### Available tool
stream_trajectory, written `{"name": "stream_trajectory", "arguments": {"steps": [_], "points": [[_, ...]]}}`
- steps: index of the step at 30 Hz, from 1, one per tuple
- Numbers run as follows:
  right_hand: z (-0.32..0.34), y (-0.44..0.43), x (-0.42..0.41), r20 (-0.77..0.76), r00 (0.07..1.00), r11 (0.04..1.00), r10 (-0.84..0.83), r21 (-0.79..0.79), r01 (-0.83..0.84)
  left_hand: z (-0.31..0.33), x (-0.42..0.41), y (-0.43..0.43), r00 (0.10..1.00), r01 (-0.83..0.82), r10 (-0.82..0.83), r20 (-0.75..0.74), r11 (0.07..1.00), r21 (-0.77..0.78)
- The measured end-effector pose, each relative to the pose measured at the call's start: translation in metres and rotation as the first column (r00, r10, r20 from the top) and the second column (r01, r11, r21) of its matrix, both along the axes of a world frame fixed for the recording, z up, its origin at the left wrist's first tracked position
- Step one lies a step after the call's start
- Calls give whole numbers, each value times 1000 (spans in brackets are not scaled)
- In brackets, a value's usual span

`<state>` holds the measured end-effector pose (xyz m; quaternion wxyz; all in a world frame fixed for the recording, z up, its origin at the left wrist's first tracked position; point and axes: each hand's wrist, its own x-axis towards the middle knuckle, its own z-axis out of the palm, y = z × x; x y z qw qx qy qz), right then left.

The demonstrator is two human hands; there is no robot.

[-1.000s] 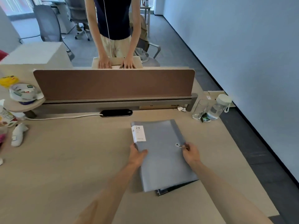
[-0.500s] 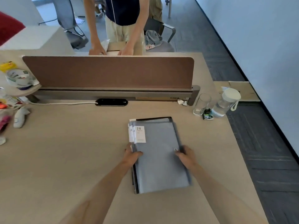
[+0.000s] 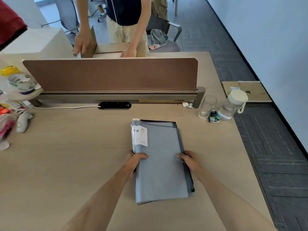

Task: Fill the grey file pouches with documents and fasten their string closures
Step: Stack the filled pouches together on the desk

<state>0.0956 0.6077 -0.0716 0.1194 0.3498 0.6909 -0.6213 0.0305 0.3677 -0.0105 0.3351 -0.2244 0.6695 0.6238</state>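
Squared up since a moment ago, the stack of grey pouches point(image 3: 160, 164) now lies nearly straight on the desk point(image 3: 66, 155), where a second earlier the top pouch sat skewed over a dark-edged one beneath it; both hands have slid to opposite long edges to do this. That tidying suggests the pouches are gathered and ready rather than being filled right now, and the string closure looks not yet wound (the small round button point(image 3: 177, 157) shows by the right thumb, but the cord itself is too fine to make out). The left hand point(image 3: 135, 161) wraps the left edge of the stack, fingers curled over the top sheet and thumb presumably underneath, gripping it. The right hand point(image 3: 190, 160) holds the right edge the same way, fingertips resting on the grey cover just beside the button, closed on the stack. Both forearms reach forward and slightly inward, wrists low to the desk, with white labels point(image 3: 141, 135) at the far left corner
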Motion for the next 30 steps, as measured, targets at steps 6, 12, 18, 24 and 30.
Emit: {"name": "stream_trajectory", "arguments": {"steps": [6,12,18,24,30], "points": [[11,-6,-4,-62,992,986,-110,-135,101,31,-5,0,985,37,-32,-170,999,28],[55,-19,-35,-257,950,980,-177,-136,146,50,-20,-20,942,12,-1,-336,999,31],[106,-54,-53,-457,877,989,-149,-62,136,88,-40,-49,785,55,-76,-615,997,-53],[120,-87,-43,-533,846,995,-16,74,66,78,-59,-87,757,88,-117,-643,993,-77],[120,-109,-42,-520,854,996,5,82,44,74,-60,-108,777,123,-126,-617,991,-47]]}}
